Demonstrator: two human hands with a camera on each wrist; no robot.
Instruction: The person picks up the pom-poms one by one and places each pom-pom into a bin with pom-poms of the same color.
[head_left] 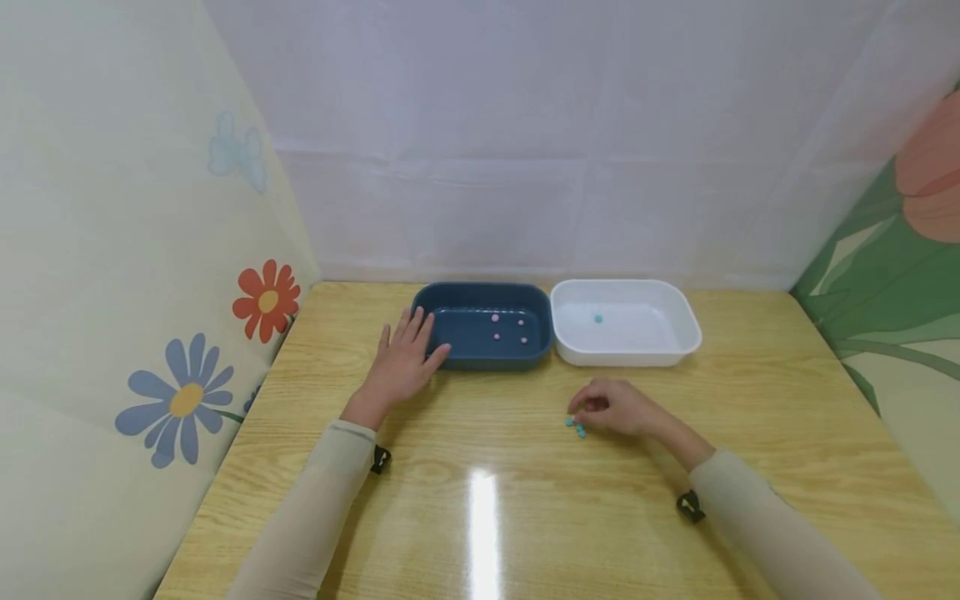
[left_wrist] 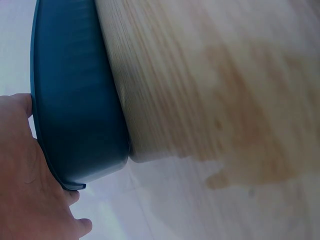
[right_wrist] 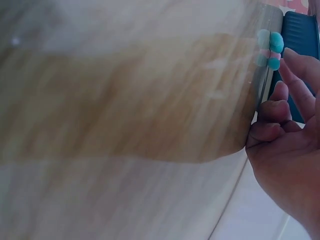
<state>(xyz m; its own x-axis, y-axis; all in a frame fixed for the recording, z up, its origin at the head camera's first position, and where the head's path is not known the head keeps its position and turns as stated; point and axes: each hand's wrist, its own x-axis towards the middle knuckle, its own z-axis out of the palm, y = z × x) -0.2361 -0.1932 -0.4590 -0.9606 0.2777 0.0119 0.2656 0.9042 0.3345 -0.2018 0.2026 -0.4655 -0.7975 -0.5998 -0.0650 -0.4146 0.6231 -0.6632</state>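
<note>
My left hand (head_left: 401, 365) lies with its fingers spread over the left end of a dark blue tray (head_left: 480, 364). In the left wrist view the hand (left_wrist: 30, 185) is against the tray's outer rim (left_wrist: 75, 100). On the table, several small turquoise pom-poms (head_left: 581, 432) sit close together beside my right hand (head_left: 615, 407). Its thumb and forefinger (right_wrist: 296, 64) reach toward the turquoise pom-poms (right_wrist: 276, 42) and a pink one (right_wrist: 274, 55) among them; the other fingers curl in. I see nothing held between the fingertips, though contact with the pom-poms is unclear.
Several pink pom-poms (head_left: 496, 317) lie inside the blue tray. Against its right side stands a white tray (head_left: 628, 359) with one turquoise pom-pom (head_left: 598, 318) in it. A pale cloth (head_left: 480, 192) hangs behind the wooden table (head_left: 420, 517).
</note>
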